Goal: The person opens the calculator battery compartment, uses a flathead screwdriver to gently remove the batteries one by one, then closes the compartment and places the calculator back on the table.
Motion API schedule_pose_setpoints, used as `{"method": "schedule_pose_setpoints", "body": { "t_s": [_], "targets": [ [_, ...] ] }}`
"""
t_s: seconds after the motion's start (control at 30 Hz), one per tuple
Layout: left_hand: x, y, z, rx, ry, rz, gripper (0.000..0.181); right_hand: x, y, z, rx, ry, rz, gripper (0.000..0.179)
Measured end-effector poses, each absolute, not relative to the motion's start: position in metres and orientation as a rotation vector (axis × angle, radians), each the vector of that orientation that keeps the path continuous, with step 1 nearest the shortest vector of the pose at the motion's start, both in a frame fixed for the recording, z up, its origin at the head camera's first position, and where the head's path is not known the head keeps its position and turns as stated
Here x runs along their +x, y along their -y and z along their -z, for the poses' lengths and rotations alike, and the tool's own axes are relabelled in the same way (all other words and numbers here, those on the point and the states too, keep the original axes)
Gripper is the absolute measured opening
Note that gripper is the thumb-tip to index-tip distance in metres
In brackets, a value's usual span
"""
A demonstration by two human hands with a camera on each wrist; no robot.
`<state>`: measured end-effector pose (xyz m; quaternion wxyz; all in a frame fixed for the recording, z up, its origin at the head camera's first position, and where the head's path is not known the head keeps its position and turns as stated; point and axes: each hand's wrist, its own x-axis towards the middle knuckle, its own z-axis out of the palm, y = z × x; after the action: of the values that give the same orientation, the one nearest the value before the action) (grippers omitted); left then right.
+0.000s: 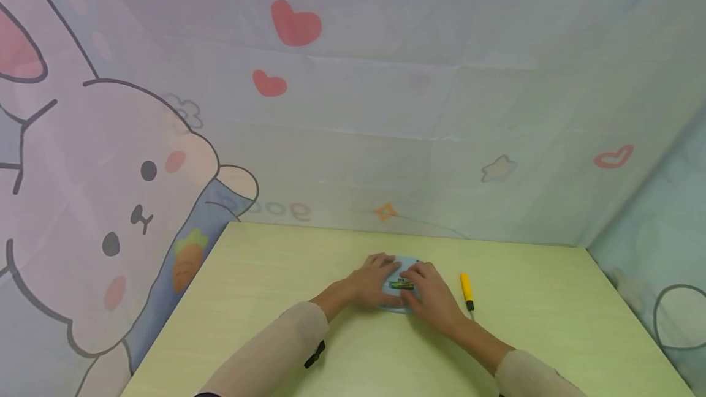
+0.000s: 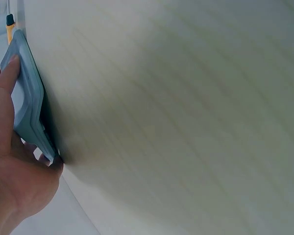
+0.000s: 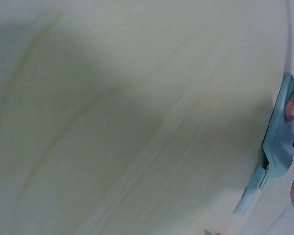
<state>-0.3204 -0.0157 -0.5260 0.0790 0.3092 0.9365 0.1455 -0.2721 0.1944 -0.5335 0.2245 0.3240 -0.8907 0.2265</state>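
A light blue plastic device point(image 1: 409, 261) lies on the table between both hands, with green batteries point(image 1: 401, 285) showing at its middle. My left hand point(image 1: 368, 280) holds the device from its left side, thumb along the near part and fingers toward the far edge. In the left wrist view, one finger lies on the case point(image 2: 33, 93) and another part of the hand meets its lower edge. My right hand point(image 1: 436, 299) bends over the device from the right, fingers and thumb at the batteries. The right wrist view shows a digit on the case point(image 3: 281, 142); the fingertips' contact with the batteries is partly hidden.
A yellow-handled screwdriver point(image 1: 466, 287) lies right of the right hand, its shaft toward the forearm. Near the left sleeve is a small black object point(image 1: 315, 354). A light blue strip point(image 3: 250, 191) sits beside the device. A printed cloth point(image 1: 386, 139) hangs behind the table point(image 1: 276, 256).
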Motion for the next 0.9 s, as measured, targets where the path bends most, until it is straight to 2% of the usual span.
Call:
{"method": "schedule_pose_setpoints", "body": {
  "t_s": [0.9],
  "targets": [
    [-0.3196,0.0157,0.525,0.917,-2.796,-0.437,0.096,-0.2786,-0.1937,0.5367,0.889,2.505,-0.588,0.016]
  ]
}}
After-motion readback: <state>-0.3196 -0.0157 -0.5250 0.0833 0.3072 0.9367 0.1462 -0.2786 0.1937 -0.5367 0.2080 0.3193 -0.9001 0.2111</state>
